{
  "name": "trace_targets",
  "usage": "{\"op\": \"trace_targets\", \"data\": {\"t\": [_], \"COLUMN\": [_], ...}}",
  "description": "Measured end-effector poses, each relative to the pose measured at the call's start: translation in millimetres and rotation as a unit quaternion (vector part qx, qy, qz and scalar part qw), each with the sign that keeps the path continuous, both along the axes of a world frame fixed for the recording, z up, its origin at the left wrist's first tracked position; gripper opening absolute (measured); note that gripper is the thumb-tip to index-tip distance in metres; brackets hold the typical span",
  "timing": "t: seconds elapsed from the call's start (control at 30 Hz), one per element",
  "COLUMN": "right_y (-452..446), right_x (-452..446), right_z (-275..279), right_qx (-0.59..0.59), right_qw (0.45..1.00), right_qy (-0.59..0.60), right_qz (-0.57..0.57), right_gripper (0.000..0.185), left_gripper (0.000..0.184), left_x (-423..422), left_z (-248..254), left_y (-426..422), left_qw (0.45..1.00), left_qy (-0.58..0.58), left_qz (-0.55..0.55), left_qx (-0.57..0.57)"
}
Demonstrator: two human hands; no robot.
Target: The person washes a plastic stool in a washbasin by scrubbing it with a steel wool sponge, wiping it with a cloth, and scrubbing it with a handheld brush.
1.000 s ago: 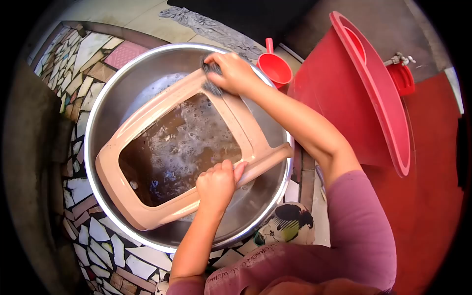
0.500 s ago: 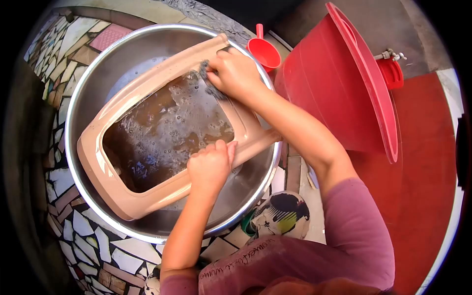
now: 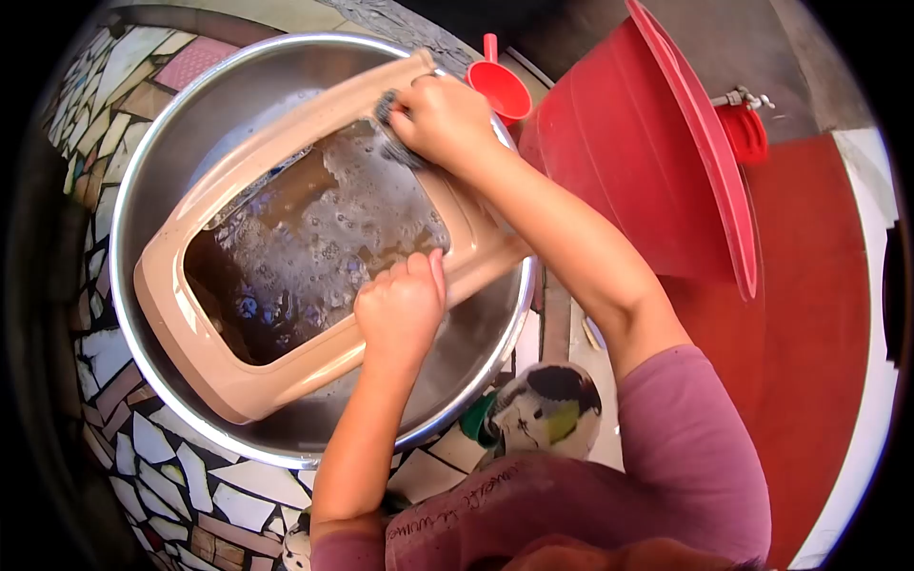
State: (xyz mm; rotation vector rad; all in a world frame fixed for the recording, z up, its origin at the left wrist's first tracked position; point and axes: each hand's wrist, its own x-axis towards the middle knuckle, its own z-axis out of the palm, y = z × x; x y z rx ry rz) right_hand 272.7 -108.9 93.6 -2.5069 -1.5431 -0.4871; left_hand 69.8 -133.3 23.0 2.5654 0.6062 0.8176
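A tan plastic frame (image 3: 205, 357) with a large opening lies tilted across a wide metal basin (image 3: 124, 285). Through the opening shows brown, foamy water (image 3: 333, 219). My left hand (image 3: 402, 303) is closed around the frame's near bar. At the frame's far right corner my right hand (image 3: 443, 119) is closed on a dark grey scrubbing pad (image 3: 400, 147), which is pressed against the frame's surface and partly hidden by the fingers.
A red dipper (image 3: 500, 90) sits beyond the basin. To the right stands a large red tub (image 3: 619, 162), with a metal tap (image 3: 743, 98) behind it. Mosaic tile floor (image 3: 243, 504) surrounds the basin's left and near sides. A pink mat (image 3: 195, 63) lies at the upper left.
The whole view has shifted, so the basin and tub appear further left and higher. My right hand has moved the pad slightly along the frame's corner. My left hand keeps its hold.
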Motion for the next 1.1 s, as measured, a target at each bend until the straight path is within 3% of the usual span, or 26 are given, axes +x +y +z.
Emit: {"op": "trace_targets", "data": {"t": [0.07,0.17,0.23,0.3,0.37,0.47,0.57,0.63,0.7,0.83,0.97,1.03,1.1], "right_y": [-66,-129,-92,-25,23,-28,-124,-131,-118,-104,-38,20,52], "right_x": [-45,-79,-61,-20,8,-25,-81,-94,-88,-75,-27,12,38], "right_z": [13,15,15,7,1,12,24,22,31,37,29,19,4], "right_qx": [-0.031,-0.037,-0.085,-0.044,-0.112,-0.059,-0.134,-0.087,-0.123,-0.108,-0.099,-0.088,0.010], "right_qw": [0.999,0.993,0.994,0.998,0.989,0.997,0.972,0.971,0.928,0.938,0.980,0.984,0.986], "right_qy": [-0.023,0.106,0.058,-0.021,0.025,-0.026,0.167,0.177,0.277,0.277,0.148,0.110,0.105], "right_qz": [0.011,-0.024,-0.033,-0.030,-0.089,-0.050,-0.092,-0.133,-0.215,-0.179,-0.089,-0.106,-0.131], "right_gripper": [0.021,0.016,0.019,0.023,0.024,0.023,0.017,0.021,0.025,0.026,0.024,0.024,0.025], "left_gripper": [0.033,0.033,0.033,0.032,0.031,0.032,0.034,0.035,0.033,0.032,0.032,0.032,0.032], "left_x": [0,3,4,8,6,3,5,6,6,5,3,0,3], "left_z": [-3,-3,3,-1,-6,-3,-1,-1,-3,-3,-8,-9,-9], "left_y": [-1,2,10,5,-4,0,5,6,10,3,-12,-19,-18], "left_qw": [1.000,1.000,0.999,0.999,0.999,0.999,1.000,1.000,0.999,1.000,0.999,1.000,0.999], "left_qy": [0.009,0.006,0.019,0.006,0.008,0.023,0.008,0.002,-0.010,0.004,0.007,0.005,0.009], "left_qz": [0.009,0.015,0.020,0.023,0.003,0.007,0.016,0.014,0.029,0.022,0.024,-0.003,0.011], "left_qx": [0.005,0.006,0.019,0.021,0.036,0.022,0.008,0.003,0.024,0.018,0.034,0.021,0.030]}}
